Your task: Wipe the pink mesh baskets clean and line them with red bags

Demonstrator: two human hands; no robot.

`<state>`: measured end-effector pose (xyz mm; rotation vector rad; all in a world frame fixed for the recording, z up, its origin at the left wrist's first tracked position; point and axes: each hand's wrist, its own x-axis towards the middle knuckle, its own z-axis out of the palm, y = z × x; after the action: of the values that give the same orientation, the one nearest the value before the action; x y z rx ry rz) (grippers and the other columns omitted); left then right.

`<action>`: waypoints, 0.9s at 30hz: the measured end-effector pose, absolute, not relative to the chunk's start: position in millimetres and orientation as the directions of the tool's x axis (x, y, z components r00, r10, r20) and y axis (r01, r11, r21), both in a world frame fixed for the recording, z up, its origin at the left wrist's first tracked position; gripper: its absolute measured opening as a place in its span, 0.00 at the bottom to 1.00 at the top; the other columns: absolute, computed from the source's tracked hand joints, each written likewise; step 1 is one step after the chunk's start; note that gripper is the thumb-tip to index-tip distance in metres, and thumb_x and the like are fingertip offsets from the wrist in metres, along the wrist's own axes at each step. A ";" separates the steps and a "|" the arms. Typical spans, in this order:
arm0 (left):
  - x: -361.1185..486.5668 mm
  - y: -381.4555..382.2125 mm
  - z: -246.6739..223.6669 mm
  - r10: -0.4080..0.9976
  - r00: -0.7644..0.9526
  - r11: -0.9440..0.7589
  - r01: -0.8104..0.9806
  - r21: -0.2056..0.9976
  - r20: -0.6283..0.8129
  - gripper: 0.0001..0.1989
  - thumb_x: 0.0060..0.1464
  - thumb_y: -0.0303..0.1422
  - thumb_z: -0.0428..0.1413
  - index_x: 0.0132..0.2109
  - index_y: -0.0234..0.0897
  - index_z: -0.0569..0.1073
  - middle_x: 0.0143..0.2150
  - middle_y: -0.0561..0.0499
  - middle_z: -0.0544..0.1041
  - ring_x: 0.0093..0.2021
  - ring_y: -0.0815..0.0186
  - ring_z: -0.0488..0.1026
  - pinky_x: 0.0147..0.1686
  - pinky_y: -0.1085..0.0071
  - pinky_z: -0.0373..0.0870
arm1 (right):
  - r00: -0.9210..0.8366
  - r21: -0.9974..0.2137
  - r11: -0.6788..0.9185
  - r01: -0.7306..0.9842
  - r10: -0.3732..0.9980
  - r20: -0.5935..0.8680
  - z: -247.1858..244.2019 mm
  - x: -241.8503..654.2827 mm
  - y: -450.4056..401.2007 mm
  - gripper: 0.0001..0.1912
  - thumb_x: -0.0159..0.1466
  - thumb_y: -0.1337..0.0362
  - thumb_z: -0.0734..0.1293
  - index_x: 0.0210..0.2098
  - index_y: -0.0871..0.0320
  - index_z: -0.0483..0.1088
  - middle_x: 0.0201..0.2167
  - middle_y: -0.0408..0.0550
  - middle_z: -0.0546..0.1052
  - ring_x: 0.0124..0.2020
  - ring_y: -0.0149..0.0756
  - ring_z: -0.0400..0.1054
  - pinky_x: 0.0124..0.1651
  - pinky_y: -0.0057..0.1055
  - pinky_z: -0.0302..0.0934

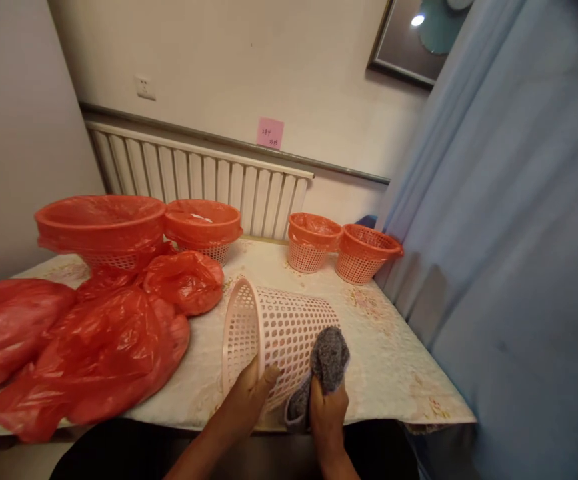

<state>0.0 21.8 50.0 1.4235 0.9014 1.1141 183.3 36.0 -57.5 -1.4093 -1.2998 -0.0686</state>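
Observation:
A pale pink perforated plastic wastebasket (293,327) lies tilted on its side over the front of the table, its mouth facing left. My left hand (249,397) grips the basket's rim, thumb on the outer wall and the other fingers hidden inside or beneath. In my right hand (329,410) is a bunched dark grey cloth (329,357), closed in the fingers. The cloth presses against the basket's side near its base, and a fold of it hangs below.
Red-bag-lined baskets (101,223) stand at the back left, with two more (313,243) at the back right. Filled red plastic bags (113,347) cover the table's left side. A blue curtain (509,253) hangs along the right; a radiator (203,170) is behind.

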 end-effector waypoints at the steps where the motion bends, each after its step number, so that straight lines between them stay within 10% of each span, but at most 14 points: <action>1: -0.2 22.0 50.9 0.944 0.289 -0.152 -0.052 0.987 0.160 0.26 0.61 0.45 0.47 0.61 0.35 0.65 0.60 0.45 0.70 0.61 0.53 0.64 0.62 0.56 0.57 | 0.323 -0.613 0.325 0.720 0.625 0.710 -54.2 176.3 30.7 0.16 0.61 0.63 0.61 0.46 0.62 0.71 0.41 0.58 0.77 0.45 0.48 0.70 0.45 0.43 0.66; 7: -4.3 20.2 41.2 0.936 0.286 -0.235 0.068 0.970 0.207 0.24 0.61 0.43 0.47 0.61 0.36 0.65 0.61 0.46 0.68 0.63 0.53 0.60 0.64 0.56 0.52 | -0.169 -0.275 0.695 0.664 0.498 0.851 14.9 142.3 29.5 0.26 0.59 0.68 0.60 0.57 0.59 0.62 0.54 0.56 0.70 0.60 0.49 0.59 0.59 0.54 0.55; 10: -6.6 17.3 34.7 0.943 0.274 -0.222 0.090 0.971 0.191 0.25 0.61 0.43 0.48 0.62 0.38 0.64 0.62 0.47 0.67 0.64 0.53 0.59 0.65 0.56 0.51 | -0.257 -0.288 0.725 0.625 0.540 0.802 53.0 136.8 47.4 0.27 0.56 0.70 0.60 0.56 0.59 0.63 0.55 0.54 0.69 0.60 0.46 0.58 0.62 0.51 0.52; 18: -9.0 12.3 32.3 0.936 0.313 -0.191 0.061 0.980 0.163 0.25 0.60 0.44 0.48 0.60 0.37 0.67 0.60 0.45 0.70 0.61 0.53 0.63 0.62 0.56 0.56 | 0.011 -0.560 0.325 0.762 0.858 0.513 74.3 182.3 114.9 0.14 0.58 0.65 0.59 0.39 0.57 0.73 0.38 0.49 0.78 0.40 0.40 0.70 0.43 0.31 0.62; 27: -26.9 23.8 13.1 0.954 0.253 -0.201 0.137 0.970 0.161 0.26 0.58 0.46 0.49 0.56 0.34 0.70 0.54 0.43 0.75 0.55 0.52 0.70 0.58 0.56 0.62 | 0.243 -0.653 0.114 0.748 0.869 0.431 42.3 268.5 128.3 0.16 0.61 0.58 0.57 0.28 0.59 0.72 0.26 0.49 0.77 0.29 0.38 0.70 0.30 0.28 0.60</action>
<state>-26.9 23.8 13.1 1.5695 1.0468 1.0737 268.5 128.3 42.3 -1.6520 -1.5259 0.1761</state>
